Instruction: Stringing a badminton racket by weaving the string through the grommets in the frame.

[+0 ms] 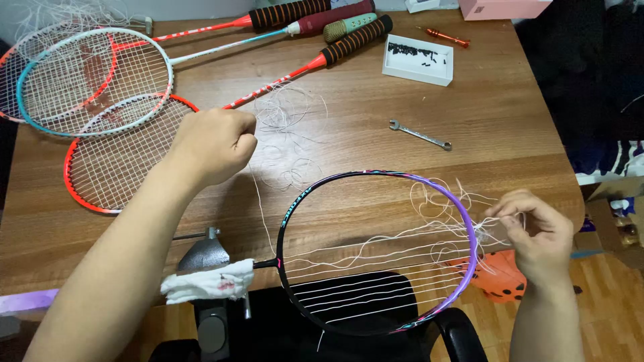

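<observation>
A black and purple badminton racket frame (376, 175) juts out over the table's front edge, its shaft held in a metal clamp (203, 256) wrapped with a white cloth (208, 283). Only a few loose white strings cross its lower half. My left hand (213, 144) is closed in a fist on a white string (263, 214) that runs down to the frame's left side. My right hand (533, 231) pinches a tangle of loose white strings (463, 214) at the frame's right rim.
Three strung rackets (94, 80) lie at the back left of the wooden table (496, 114). A small wrench (419, 135), a white tray of black bits (417, 59), an orange screwdriver (443, 35) and a loose string pile (285, 141) lie there too. A black chair (463, 335) stands below.
</observation>
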